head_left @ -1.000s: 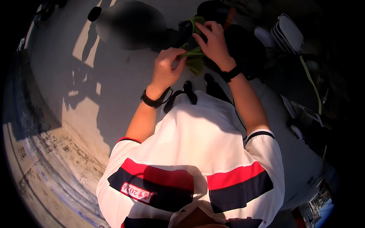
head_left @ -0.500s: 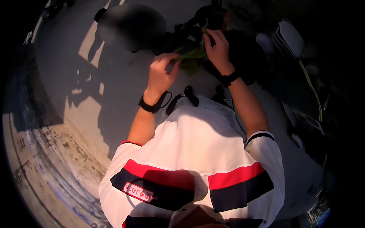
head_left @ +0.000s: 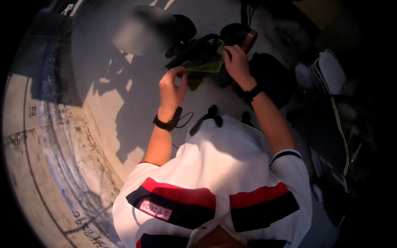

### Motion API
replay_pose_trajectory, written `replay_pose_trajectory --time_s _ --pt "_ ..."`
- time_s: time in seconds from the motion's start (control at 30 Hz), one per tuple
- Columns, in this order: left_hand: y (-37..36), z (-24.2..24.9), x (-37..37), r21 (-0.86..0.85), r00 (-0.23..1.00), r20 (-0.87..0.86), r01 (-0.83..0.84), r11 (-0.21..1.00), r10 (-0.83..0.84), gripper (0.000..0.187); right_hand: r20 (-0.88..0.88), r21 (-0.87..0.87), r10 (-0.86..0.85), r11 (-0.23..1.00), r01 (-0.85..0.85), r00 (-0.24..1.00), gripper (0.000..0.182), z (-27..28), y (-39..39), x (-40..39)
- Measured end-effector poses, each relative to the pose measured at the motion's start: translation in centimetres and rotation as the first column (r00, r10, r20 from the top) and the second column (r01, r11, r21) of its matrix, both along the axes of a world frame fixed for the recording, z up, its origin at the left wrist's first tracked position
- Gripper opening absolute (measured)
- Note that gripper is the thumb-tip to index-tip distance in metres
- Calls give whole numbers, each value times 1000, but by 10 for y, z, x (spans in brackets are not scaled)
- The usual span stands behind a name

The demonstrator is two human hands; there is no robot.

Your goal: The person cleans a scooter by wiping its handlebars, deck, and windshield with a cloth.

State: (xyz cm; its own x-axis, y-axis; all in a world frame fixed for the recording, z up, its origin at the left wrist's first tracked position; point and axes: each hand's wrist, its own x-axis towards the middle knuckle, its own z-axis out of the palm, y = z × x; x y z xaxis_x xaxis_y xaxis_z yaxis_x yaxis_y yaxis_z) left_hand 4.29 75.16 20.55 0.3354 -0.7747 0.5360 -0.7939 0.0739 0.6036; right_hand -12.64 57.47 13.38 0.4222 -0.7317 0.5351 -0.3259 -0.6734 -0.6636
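A thin green cloth [head_left: 207, 67] hangs stretched between my two hands, with a darker fold drooping below it. My left hand [head_left: 171, 89] pinches its left end between thumb and fingers. Higher up, my right hand [head_left: 238, 68] grips the right end, its fingertips partly hidden. Just behind the cloth are dark shapes with a black rod-like part [head_left: 182, 60]; shadow hides what they belong to. Both wrists wear black bands, and a thin cord loops from the left one.
A blurred grey oval [head_left: 142, 31] lies beyond my left hand. A black rounded object with a brown band [head_left: 249, 40] is beyond my right hand. Pale padded items [head_left: 331, 72] and a dark bag-like shape with yellow-green trim [head_left: 340, 132] stand at right. A stained concrete edge [head_left: 74, 140] runs along the left.
The view has shifted, so the surroundings appear farther right and lower. Both hands still hold the green cloth, which looks more spread out and has moved slightly down in view.
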Motion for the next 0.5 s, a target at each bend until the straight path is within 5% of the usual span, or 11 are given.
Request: replay_pose_trajectory --time_s 0.2,0.4,0.5 --pt "-24 11 -21 90 973 -104 -195 977 204 36 122 101 19 994 -31 992 19 19 5 -45" --pt "-57 -36 -31 222 981 190 -86 971 44 77 178 197 -3 980 -33 984 21 20 10 -90" --pt "-74 -62 -36 232 949 313 -124 965 47 76 135 250 -33 968 -1 990 22 19 12 -115"
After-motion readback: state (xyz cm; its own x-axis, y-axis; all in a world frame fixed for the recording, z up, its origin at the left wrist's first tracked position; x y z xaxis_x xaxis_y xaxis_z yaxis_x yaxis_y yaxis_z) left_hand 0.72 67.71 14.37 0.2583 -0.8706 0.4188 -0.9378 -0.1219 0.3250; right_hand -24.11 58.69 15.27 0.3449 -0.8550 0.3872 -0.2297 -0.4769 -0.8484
